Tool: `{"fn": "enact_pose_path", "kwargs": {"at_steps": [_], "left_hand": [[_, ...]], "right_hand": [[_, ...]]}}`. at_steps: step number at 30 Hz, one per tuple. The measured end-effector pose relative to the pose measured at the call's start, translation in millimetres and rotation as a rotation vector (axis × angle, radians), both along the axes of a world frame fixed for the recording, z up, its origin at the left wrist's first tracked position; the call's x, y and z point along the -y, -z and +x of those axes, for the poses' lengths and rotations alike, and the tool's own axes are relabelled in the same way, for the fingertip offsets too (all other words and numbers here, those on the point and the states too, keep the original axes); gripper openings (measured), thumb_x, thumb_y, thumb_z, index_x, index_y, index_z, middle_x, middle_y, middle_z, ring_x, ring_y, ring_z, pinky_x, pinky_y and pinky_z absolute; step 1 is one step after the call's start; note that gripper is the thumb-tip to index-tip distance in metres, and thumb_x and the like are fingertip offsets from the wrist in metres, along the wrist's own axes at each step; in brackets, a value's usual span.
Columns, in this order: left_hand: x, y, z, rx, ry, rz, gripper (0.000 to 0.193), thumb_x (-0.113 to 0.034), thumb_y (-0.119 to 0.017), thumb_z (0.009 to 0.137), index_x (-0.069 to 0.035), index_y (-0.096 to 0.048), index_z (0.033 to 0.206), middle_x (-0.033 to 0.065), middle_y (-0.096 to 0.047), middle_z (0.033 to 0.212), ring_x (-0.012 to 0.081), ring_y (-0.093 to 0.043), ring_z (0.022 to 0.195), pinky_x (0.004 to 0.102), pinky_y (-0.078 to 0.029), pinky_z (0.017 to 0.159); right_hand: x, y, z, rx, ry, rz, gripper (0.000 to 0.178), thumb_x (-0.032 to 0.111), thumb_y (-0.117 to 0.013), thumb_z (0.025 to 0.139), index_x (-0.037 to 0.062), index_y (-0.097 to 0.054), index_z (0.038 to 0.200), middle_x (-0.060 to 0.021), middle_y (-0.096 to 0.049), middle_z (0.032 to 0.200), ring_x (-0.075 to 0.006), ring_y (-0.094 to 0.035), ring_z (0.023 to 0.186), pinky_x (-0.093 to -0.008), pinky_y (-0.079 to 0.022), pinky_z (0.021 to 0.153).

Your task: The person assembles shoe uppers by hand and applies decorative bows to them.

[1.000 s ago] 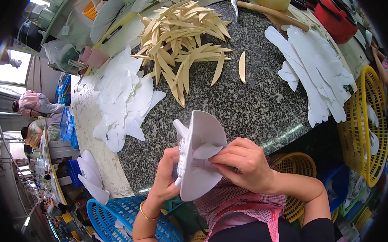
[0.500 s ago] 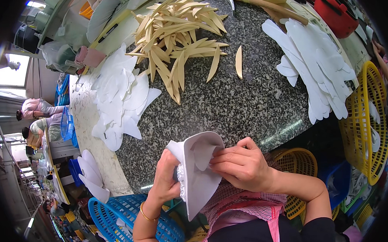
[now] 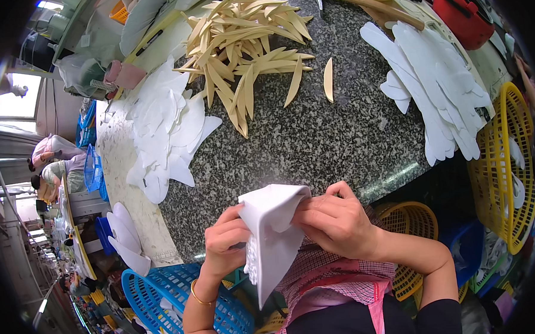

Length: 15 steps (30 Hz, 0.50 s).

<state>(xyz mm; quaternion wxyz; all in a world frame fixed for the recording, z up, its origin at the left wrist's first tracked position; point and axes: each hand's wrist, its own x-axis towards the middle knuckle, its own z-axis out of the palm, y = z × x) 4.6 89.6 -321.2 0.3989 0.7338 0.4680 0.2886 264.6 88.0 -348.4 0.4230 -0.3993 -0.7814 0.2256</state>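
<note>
A white piece that looks like a shoe upper (image 3: 276,226), folded and with a bumpy, ruffled patch on its left side, hangs between my hands at the near edge of the stone slab. My left hand (image 3: 228,240) pinches its upper left edge with closed fingers. On the other side my right hand (image 3: 337,222) grips the right edge, its fingertips partly hidden by the fold. Farther off on the slab lies a heap of cream crescent-shaped strips (image 3: 248,66), with one strip (image 3: 328,81) apart to the right.
Flat white cut pieces lie in piles at left (image 3: 170,132) and right (image 3: 440,88). A hammer (image 3: 371,7) and a red pot (image 3: 463,18) stand at the back. Blue (image 3: 183,296) and yellow (image 3: 506,168) baskets flank the granite slab (image 3: 267,158).
The white upper has been turned, so its inner hollow shows less and its outer face more. My left hand has shifted its hold up along the edge; my right hand stays at the right edge.
</note>
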Motion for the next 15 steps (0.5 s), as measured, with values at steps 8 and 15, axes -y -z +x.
{"fn": "enact_pose_path", "kwargs": {"at_steps": [8, 15], "left_hand": [[10.0, -2.4, 2.2, -0.248, 0.154, 0.288, 0.029, -0.001, -0.076, 0.067, 0.004, -0.071, 0.095, 0.0171, -0.072, 0.099, 0.0390, -0.069, 0.106, 0.0521, -0.049, 0.106], [11.7, 3.2, -3.1, -0.258, 0.216, 0.320, 0.042, -0.011, -0.081, 0.068, 0.004, -0.071, 0.106, 0.0187, -0.071, 0.107, 0.0425, -0.067, 0.110, 0.0524, -0.049, 0.106]], "right_hand": [[3.2, 11.6, 7.0, 0.166, -0.111, 0.320, 0.005, 0.015, -0.067, 0.081, 0.0181, -0.064, 0.078, 0.0085, -0.059, 0.077, -0.0051, -0.062, 0.080, -0.0341, -0.038, 0.090], [0.4, 13.9, 7.8, 0.220, -0.216, 0.393, 0.005, 0.015, -0.067, 0.080, 0.0175, -0.065, 0.077, 0.0081, -0.061, 0.082, -0.0061, -0.062, 0.079, -0.0367, -0.037, 0.096]]}}
